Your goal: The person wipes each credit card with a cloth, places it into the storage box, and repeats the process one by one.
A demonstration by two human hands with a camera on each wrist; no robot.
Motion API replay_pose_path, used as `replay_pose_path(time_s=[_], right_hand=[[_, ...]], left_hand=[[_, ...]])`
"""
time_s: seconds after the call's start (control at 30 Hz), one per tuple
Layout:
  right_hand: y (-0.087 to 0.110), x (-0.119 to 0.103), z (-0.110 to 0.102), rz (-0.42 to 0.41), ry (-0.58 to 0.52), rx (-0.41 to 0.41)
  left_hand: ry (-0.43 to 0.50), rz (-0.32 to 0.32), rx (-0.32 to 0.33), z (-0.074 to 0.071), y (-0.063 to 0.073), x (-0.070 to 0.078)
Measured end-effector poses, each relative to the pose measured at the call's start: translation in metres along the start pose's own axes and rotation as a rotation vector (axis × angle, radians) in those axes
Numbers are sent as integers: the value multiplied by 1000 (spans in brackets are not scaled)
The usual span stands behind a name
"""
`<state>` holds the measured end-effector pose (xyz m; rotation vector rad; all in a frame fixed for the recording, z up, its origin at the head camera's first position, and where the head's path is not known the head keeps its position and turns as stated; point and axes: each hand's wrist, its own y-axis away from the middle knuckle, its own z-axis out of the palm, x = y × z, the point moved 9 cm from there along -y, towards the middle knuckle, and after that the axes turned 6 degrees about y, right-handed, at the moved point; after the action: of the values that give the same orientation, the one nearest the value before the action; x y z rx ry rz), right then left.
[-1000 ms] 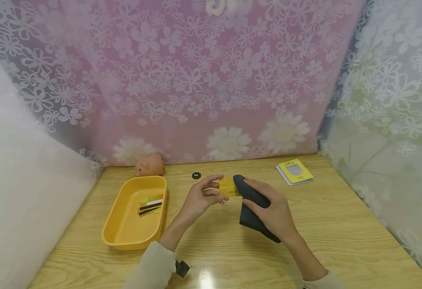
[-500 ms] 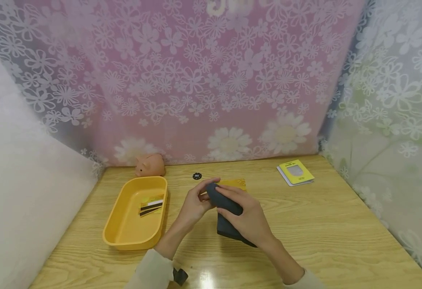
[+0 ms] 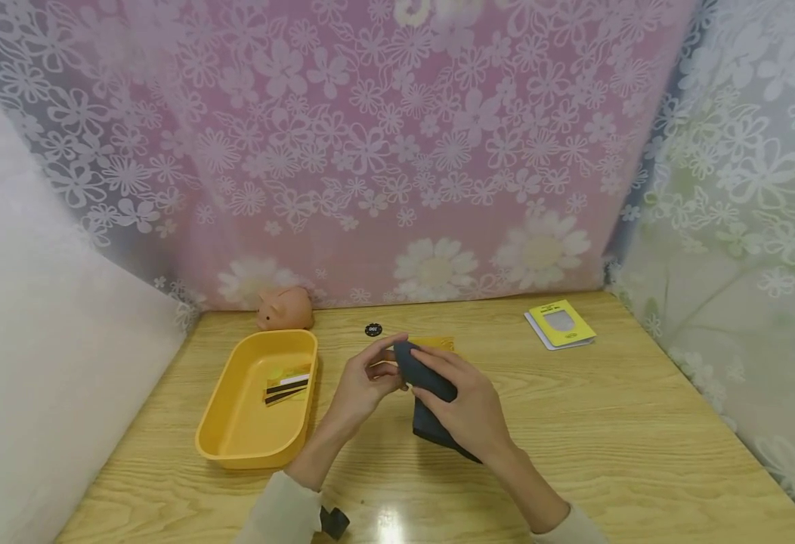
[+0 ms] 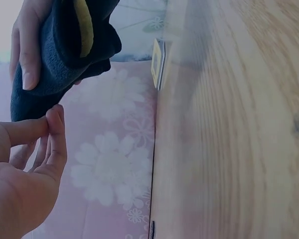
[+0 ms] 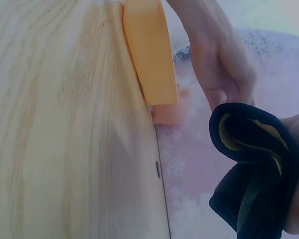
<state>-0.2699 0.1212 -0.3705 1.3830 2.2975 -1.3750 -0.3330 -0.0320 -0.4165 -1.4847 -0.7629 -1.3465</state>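
Note:
My right hand (image 3: 468, 404) grips a folded dark blue cloth (image 3: 431, 378), its fingers over the top and its thumb beneath. The cloth wraps over a see-through yellow card (image 3: 438, 343), whose far edge shows behind the right fingers. My left hand (image 3: 363, 385) pinches the card's left end, with its fingertips right at the cloth; that end is hidden. In the left wrist view, the left hand (image 4: 35, 164) has thumb and forefinger together under the cloth (image 4: 60, 59), where a yellow strip shows in the fold. Yellow also lines the folds of the cloth (image 5: 249, 144) in the right wrist view.
A yellow tray (image 3: 234, 431) on the left holds several cards (image 3: 287, 385). Behind it sits a pink piggy bank (image 3: 286, 308). A black chip (image 3: 373, 329) lies at the back middle, and a yellow booklet (image 3: 561, 323) at the back right.
The right hand and cloth have moved left along the card up to the left fingertips, covering most of the card. Over the last half second both hands have shifted only slightly.

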Motion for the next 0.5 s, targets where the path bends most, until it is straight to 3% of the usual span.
replay_pose_path(time_s=[0.13, 0.5], right_hand=[[2, 10, -3, 15, 16, 9], [7, 45, -21, 54, 34, 52]], left_hand=[[-33, 13, 13, -8, 5, 0], [-7, 38, -25, -22, 13, 0]])
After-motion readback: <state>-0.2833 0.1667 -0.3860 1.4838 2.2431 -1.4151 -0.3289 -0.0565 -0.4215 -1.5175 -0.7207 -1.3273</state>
